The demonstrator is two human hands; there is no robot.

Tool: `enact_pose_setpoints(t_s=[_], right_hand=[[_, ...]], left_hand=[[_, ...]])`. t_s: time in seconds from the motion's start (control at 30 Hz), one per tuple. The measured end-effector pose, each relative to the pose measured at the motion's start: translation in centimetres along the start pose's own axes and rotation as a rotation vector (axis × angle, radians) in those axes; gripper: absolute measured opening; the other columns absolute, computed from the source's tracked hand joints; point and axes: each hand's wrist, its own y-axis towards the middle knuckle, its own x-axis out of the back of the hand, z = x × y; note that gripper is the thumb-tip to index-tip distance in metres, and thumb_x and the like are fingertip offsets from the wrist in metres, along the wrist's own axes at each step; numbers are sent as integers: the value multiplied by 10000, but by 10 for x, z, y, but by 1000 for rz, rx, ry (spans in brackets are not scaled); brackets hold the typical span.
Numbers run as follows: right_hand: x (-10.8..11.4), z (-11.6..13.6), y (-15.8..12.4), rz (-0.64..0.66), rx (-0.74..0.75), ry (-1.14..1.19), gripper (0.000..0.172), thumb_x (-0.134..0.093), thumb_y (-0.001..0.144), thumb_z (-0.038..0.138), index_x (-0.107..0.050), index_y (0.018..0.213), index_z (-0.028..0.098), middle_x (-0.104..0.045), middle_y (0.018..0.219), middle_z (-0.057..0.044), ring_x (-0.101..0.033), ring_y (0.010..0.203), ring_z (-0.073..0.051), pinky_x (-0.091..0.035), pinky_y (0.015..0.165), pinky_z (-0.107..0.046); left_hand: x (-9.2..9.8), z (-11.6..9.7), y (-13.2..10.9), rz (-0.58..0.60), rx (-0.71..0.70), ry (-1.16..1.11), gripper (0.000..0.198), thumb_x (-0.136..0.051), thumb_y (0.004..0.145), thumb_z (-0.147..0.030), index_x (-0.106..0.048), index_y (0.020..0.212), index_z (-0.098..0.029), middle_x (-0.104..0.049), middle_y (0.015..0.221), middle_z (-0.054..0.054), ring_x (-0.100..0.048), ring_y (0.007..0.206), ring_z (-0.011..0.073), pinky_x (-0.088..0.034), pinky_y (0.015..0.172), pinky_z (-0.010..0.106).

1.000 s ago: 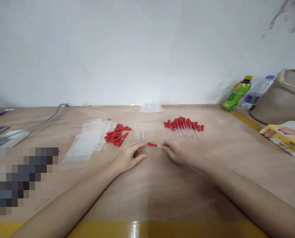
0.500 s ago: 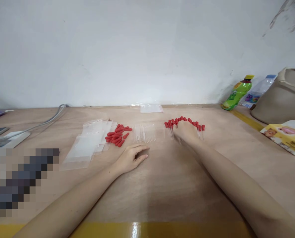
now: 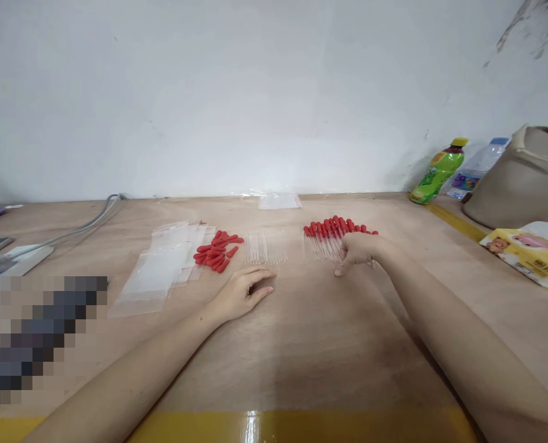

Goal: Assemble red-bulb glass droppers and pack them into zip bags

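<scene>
My left hand (image 3: 245, 292) rests on the table with fingers curved and thumb apart, holding nothing. Just beyond it lie a pile of loose red rubber bulbs (image 3: 216, 255) and a row of thin clear glass tubes (image 3: 265, 247). To the right, a row of droppers (image 3: 329, 231) lies side by side, red bulbs toward the wall and clear tubes toward me. Over the right part of that row is my right hand (image 3: 360, 249), thumb and fingers apart at the tubes' near ends. It covers several droppers, and nothing shows in its grip.
Clear zip bags (image 3: 163, 264) overlap left of the bulbs; another bag (image 3: 279, 201) lies by the wall. A green bottle (image 3: 440, 172), a clear bottle (image 3: 479, 166), a beige bag (image 3: 523, 184) and a yellow-white packet (image 3: 527, 255) stand or lie at right. A cable (image 3: 84, 224) runs at left.
My right hand has moved slightly right and toward me, from the red bulbs to the tubes' near ends, uncovering more droppers. My left hand has stayed in place.
</scene>
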Motion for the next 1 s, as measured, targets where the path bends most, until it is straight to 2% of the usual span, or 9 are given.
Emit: enact_pose_setpoints(t_s=[0.07, 0.23, 0.43, 0.6, 0.67, 0.73, 0.83, 0.93, 1.0], right_hand=[[-2, -2, 2, 24, -4, 18, 374, -726, 440, 482, -558, 562, 171, -557, 599, -22, -556, 638, -198, -334, 493, -250], [-10, 2, 10, -119, -59, 62, 404, -681, 488, 550, -527, 546, 181, -564, 601, -18, -549, 601, -181, -312, 479, -253], [-7, 12, 5, -198, -54, 115, 420, -679, 492, 572, -516, 531, 187, -583, 579, -12, -550, 581, -167, -310, 478, -248], [-18, 47, 6, -526, -40, 209, 316, -543, 701, 514, -590, 658, 204, -644, 757, -30, -587, 722, -181, -358, 541, -250], [-24, 64, 13, -573, -87, 153, 283, -517, 742, 454, -623, 734, 192, -651, 819, -70, -595, 786, -214, -387, 588, -277], [-28, 77, 22, -554, -142, 95, 293, -509, 759, 414, -637, 837, 162, -648, 874, -116, -596, 829, -247, -410, 618, -307], [-27, 87, 33, -493, -184, 57, 244, -517, 762, 283, -637, 906, 126, -639, 925, -154, -603, 845, -249, -425, 639, -311], [-26, 91, 37, -471, -177, 45, 189, -503, 745, 157, -645, 860, 108, -644, 894, -159, -609, 829, -235, -423, 639, -289], [-29, 93, 34, -471, -164, 35, 200, -474, 751, 121, -633, 870, 96, -643, 880, -160, -607, 824, -230, -418, 633, -283]], left_hand=[[0, 0, 0, 0, 0, 6, 269, -518, 825, -251, -586, 1080, -198, -623, 1051, 64, -569, 969, 183, -479, 807, 317], [0, 0, 0, -2, 0, 8, 265, -516, 825, -243, -588, 1076, -197, -620, 1051, 68, -569, 966, 185, -482, 796, 318], [0, 1, 0, 15, -2, 3, 268, -516, 825, -247, -584, 1080, -200, -614, 1060, 68, -566, 968, 185, -482, 788, 316], [0, 2, 0, 14, -12, 13, 267, -524, 820, -236, -583, 1077, -195, -614, 1060, 65, -561, 976, 180, -467, 822, 317], [-1, 1, 0, 14, -17, 23, 265, -514, 827, -243, -580, 1079, -195, -611, 1062, 64, -557, 979, 178, -460, 828, 315], [-2, 1, -1, 15, -28, 48, 266, -502, 834, -256, -575, 1083, -197, -604, 1061, 65, -555, 962, 176, -460, 805, 308], [1, 3, -1, -96, 17, 234, 218, -503, 827, -286, -615, 988, -191, -610, 974, 68, -540, 898, 198, -435, 780, 338], [11, 10, 0, -277, 164, 573, 211, -504, 810, -314, -646, 891, -182, -598, 890, 88, -497, 875, 251, -373, 758, 394], [20, 17, 2, -321, 255, 730, 232, -495, 804, -321, -648, 913, -185, -582, 904, 102, -474, 881, 270, -337, 741, 402]])
